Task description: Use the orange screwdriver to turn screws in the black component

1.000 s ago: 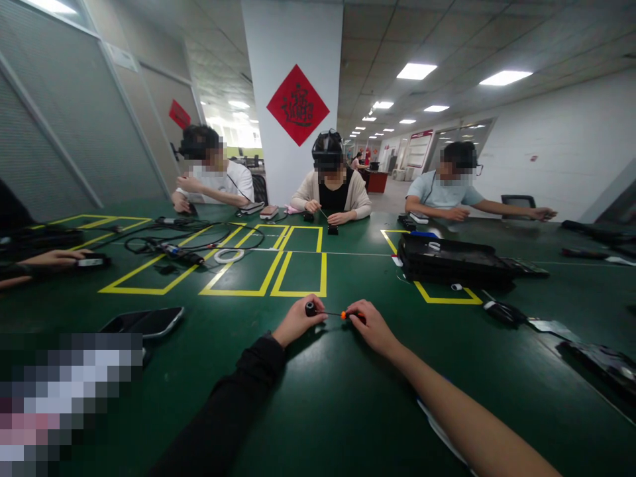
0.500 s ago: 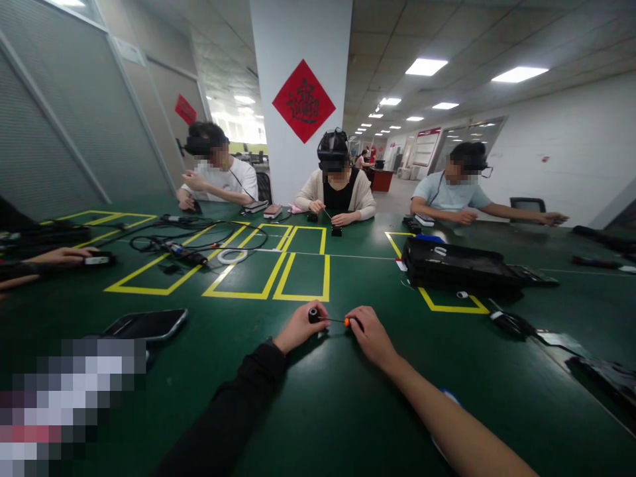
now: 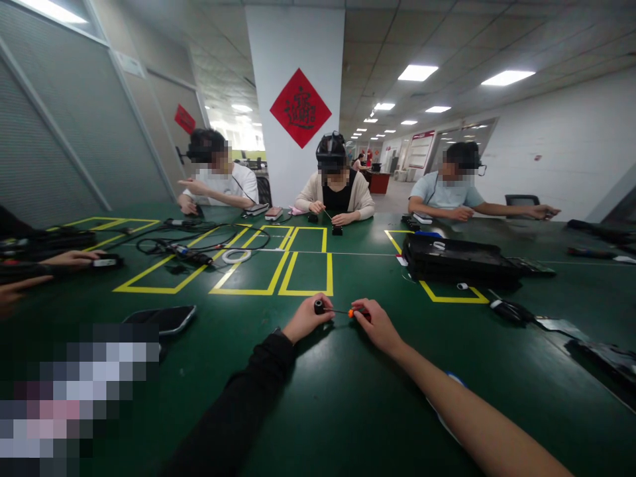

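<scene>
My left hand (image 3: 304,322) is closed around a small black part with a round, hollow-looking end (image 3: 318,307), held just above the green table. In my right hand (image 3: 381,328), the fingers wrap the handle of a screwdriver (image 3: 352,313), orange at the front with dark parts behind. Its thin shaft lies nearly level and points left at the black part. The tip is hidden by my left fingers, so I cannot tell whether it sits inside the part or only touches it.
Yellow tape rectangles (image 3: 305,292) mark the green table (image 3: 342,397). Ahead on the right lies a black tray-like case (image 3: 457,262); cables and a white coil (image 3: 236,256) lie left. A dark phone-like device (image 3: 173,319) is nearer. Several co-workers sit around, one opposite (image 3: 334,189).
The view has shifted slightly. My right fingers have changed their place on the screwdriver handle, showing more orange. My left hand still holds the black part.
</scene>
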`<state>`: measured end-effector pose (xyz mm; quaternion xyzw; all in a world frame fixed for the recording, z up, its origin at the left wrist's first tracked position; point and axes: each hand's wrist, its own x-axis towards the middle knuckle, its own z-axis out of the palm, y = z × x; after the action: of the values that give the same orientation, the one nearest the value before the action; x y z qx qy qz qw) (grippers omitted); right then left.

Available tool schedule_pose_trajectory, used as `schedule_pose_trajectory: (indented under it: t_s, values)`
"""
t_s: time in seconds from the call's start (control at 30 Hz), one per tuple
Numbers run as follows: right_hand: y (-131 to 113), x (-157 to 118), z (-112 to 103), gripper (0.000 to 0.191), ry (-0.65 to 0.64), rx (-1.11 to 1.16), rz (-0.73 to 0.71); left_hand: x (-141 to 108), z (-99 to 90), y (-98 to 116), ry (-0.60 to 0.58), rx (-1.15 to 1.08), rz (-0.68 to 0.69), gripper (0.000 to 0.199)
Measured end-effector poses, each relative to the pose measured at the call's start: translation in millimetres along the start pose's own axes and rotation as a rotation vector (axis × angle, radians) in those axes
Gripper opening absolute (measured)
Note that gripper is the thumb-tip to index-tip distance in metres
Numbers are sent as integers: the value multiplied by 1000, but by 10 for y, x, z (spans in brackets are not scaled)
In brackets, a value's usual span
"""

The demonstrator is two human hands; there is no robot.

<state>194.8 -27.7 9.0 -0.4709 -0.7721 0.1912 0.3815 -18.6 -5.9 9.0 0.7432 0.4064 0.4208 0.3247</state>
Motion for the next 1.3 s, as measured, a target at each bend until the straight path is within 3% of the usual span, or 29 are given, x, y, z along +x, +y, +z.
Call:
schedule_pose_trajectory:
  t_s: [0.2,0.33,0.5,0.77,1.3]
  values:
    - [63,47,-11,22,-54,-43,-35,-8,3,-7,9,-21,0,16]
    - [80,30,-24,15,-35,6,-2,-2,4,-10,2,-36,0,16]
    - [75,13,-5,21,-40,45,29,2,10,-14,-3,-13,-8,16]
    - [58,36,-36,18,-53,-7,-43,-2,12,12,8,-4,-13,15]
    - [3,23,-76,17,-58,41,-19,7,18,-27,12,24,-20,14]
